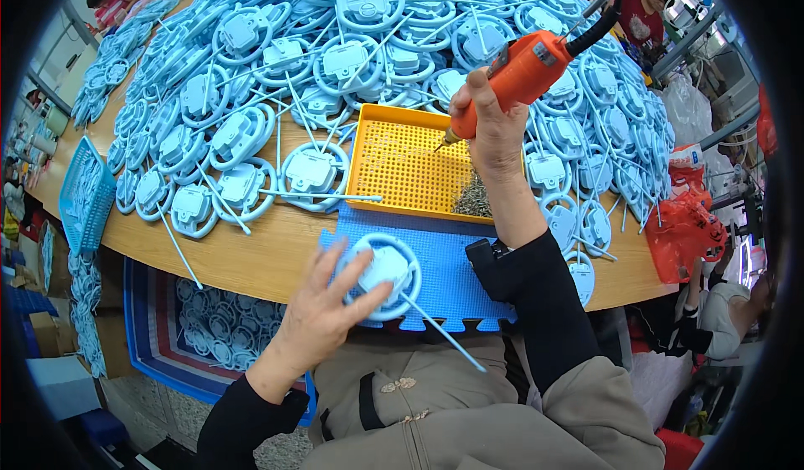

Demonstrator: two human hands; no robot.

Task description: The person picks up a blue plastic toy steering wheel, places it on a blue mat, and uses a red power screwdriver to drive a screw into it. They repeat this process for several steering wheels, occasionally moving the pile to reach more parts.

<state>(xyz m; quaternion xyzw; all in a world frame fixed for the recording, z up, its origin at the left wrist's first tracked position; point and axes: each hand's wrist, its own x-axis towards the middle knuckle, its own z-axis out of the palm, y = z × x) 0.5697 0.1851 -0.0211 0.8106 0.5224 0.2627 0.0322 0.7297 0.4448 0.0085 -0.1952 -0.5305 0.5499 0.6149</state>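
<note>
My right hand (500, 139) is wrapped round an orange electric screwdriver (529, 70). The screwdriver's tip is over a yellow perforated tray (402, 187), where small screws (474, 199) are heaped in the near right corner. Fingers spread and slightly blurred, my left hand (314, 315) is at the left side of a light blue plastic ring (387, 271) that has a housing in its middle and a thin stick. Its fingertips overlap the ring, but no firm grip shows. Beneath the ring is a blue foam mat (448, 248) at the table's front edge.
A large pile of similar light blue rings with sticks (343, 60) covers the far table. At the left stands a light blue basket (86, 198); below the table is a blue-rimmed bin (155, 344) of more rings. Red plastic bags (687, 227) hang at the right. Other people are farther off.
</note>
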